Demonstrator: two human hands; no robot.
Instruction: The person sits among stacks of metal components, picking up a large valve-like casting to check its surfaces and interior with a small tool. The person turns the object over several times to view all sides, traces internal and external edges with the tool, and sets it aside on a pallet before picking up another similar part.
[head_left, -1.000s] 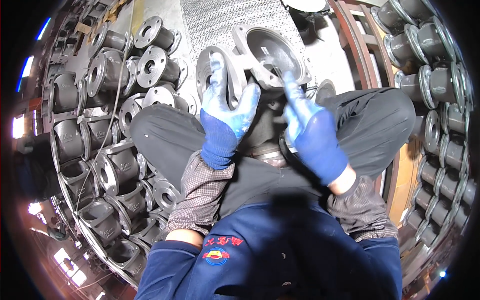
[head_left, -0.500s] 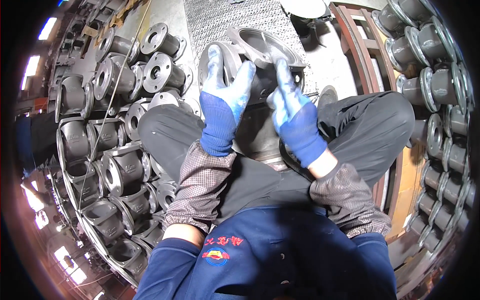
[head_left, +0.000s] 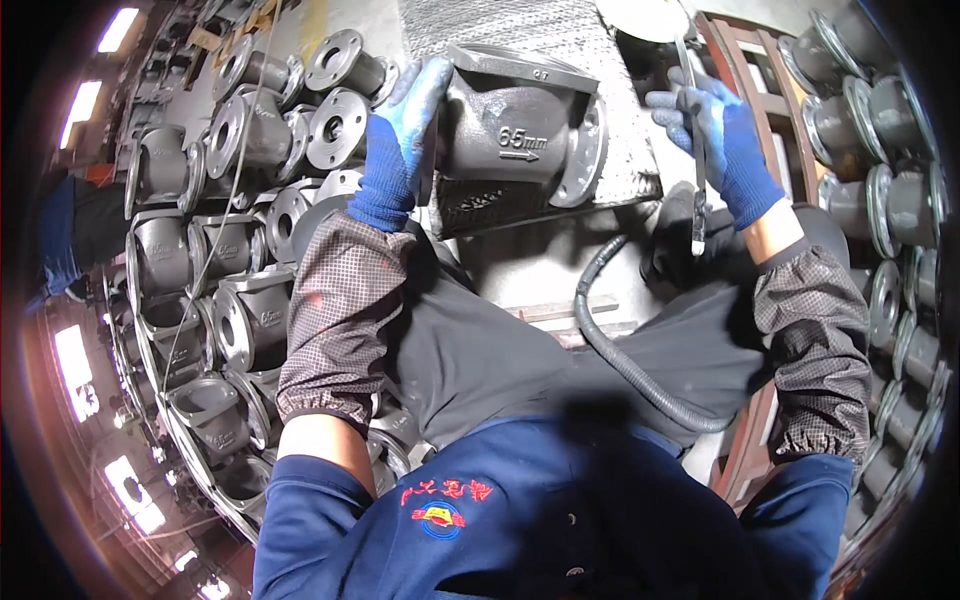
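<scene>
A grey cast-metal valve body (head_left: 510,130) lies on its side on the textured mat in front of me, its squarish flange at the far side and a round flange at each end. My left hand (head_left: 405,115), in a blue glove with a pale coated palm, grips the left end flange. Off to the right of the valve body, my right hand (head_left: 715,130), gloved alike, is closed around a long, slim metal bar tool (head_left: 698,190). That tool stands apart from the casting, one end pointing toward me. Its exact kind does not show.
Rows of similar grey valve bodies (head_left: 250,310) are stacked on my left, with more flanged castings (head_left: 890,200) on the right. A ribbed hose (head_left: 635,370) curves across my right leg. Beside the mat (head_left: 640,160) are a reddish-brown metal frame (head_left: 745,90) and a pale round surface (head_left: 645,18).
The valve body has been turned, so its side now faces me. My right hand has left it, moved right and taken hold of the bar tool. My left hand has shifted left.
</scene>
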